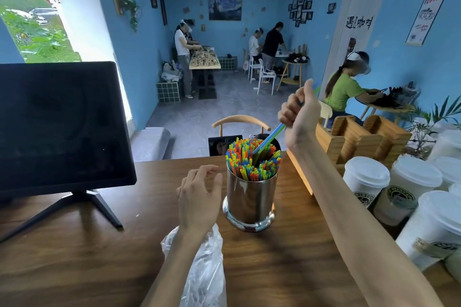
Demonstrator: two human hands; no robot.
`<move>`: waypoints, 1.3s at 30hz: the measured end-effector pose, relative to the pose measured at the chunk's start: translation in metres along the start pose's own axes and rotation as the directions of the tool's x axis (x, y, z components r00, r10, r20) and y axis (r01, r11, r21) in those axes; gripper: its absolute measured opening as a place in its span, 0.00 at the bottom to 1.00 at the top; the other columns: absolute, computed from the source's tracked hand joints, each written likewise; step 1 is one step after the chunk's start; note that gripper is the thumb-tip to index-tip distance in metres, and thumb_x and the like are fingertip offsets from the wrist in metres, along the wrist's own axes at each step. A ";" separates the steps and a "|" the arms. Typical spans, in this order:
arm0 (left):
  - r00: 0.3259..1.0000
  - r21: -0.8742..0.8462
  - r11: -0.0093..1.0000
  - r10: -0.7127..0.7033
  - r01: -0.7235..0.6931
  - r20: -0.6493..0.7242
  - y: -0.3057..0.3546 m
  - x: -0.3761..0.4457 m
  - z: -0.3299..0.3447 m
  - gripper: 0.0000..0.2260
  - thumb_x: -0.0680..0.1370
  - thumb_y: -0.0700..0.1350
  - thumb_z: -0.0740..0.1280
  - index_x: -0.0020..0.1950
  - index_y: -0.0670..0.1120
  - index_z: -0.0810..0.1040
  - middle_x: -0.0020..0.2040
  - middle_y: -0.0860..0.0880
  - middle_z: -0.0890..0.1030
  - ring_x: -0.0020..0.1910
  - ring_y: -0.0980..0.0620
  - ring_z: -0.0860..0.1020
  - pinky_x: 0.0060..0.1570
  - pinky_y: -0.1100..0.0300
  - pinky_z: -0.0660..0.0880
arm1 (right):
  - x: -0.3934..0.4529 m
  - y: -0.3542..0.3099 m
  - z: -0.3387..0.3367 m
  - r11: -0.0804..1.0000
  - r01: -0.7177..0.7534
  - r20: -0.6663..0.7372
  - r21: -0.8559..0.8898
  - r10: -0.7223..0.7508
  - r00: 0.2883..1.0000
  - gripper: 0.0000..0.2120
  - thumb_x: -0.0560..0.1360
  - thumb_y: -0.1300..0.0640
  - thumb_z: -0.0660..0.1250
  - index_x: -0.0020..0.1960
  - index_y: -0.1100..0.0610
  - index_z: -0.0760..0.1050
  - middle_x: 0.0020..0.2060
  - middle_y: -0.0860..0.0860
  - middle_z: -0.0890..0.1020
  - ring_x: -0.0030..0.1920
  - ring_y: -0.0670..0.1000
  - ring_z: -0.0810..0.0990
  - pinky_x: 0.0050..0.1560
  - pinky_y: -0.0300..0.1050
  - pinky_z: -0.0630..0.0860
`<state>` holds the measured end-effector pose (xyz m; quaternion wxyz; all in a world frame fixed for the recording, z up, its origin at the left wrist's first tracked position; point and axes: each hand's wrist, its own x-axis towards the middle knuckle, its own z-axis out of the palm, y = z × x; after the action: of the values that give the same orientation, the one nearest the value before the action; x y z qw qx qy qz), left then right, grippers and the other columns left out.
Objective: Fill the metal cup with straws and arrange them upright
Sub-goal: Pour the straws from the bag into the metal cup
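Bare counter (104,252) left of the metal cup (250,199) — monitor (59,127) beyond, lidded paper cups (409,197) crowding right.

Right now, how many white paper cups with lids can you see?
5, all at the counter's right end: front, left, middle, and two partly hidden behind. More may sit out of view.

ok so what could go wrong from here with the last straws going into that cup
1. The metal cup is already packed, and the right hand feeds its straws in at a slant, so they may jam or bend against the standing straws.
2. The left hand hovers beside the cup without gripping it, so a hard push could tip or slide it.
3. The raised right forearm crosses close to the lidded paper cups and could knock one.
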<state>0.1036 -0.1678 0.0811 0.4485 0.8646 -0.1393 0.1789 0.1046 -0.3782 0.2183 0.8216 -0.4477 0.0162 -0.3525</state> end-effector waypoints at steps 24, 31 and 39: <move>0.996 -0.216 0.974 -0.077 0.066 -0.046 0.013 0.010 0.007 0.08 0.82 0.48 0.65 0.60 0.53 0.79 0.53 0.57 0.76 0.54 0.54 0.79 0.57 0.55 0.75 | -0.029 0.059 -0.048 0.259 0.467 0.512 -0.845 0.143 0.847 0.22 0.84 0.43 0.57 0.76 0.49 0.68 0.73 0.48 0.73 0.73 0.50 0.68 0.71 0.48 0.63; 0.996 -0.248 0.965 -0.088 0.081 -0.017 0.011 0.013 0.007 0.09 0.83 0.50 0.63 0.62 0.54 0.77 0.53 0.62 0.76 0.55 0.55 0.78 0.60 0.49 0.76 | -0.032 0.064 -0.047 0.037 0.598 0.575 -0.801 0.325 0.751 0.26 0.84 0.39 0.53 0.77 0.49 0.69 0.78 0.46 0.66 0.81 0.51 0.56 0.80 0.54 0.49; 0.968 -0.381 0.900 -0.143 0.213 0.205 0.018 0.012 0.003 0.10 0.85 0.52 0.60 0.66 0.58 0.73 0.59 0.60 0.77 0.60 0.60 0.75 0.51 0.72 0.68 | -0.037 0.053 -0.061 0.322 0.413 0.455 -0.852 0.065 0.888 0.26 0.83 0.40 0.57 0.79 0.46 0.63 0.78 0.41 0.62 0.74 0.34 0.56 0.74 0.39 0.53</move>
<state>0.1079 -0.1818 0.0979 0.6163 0.7759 -0.1313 0.0296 0.0860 -0.3815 0.1316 0.3540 -0.8969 -0.0073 -0.2650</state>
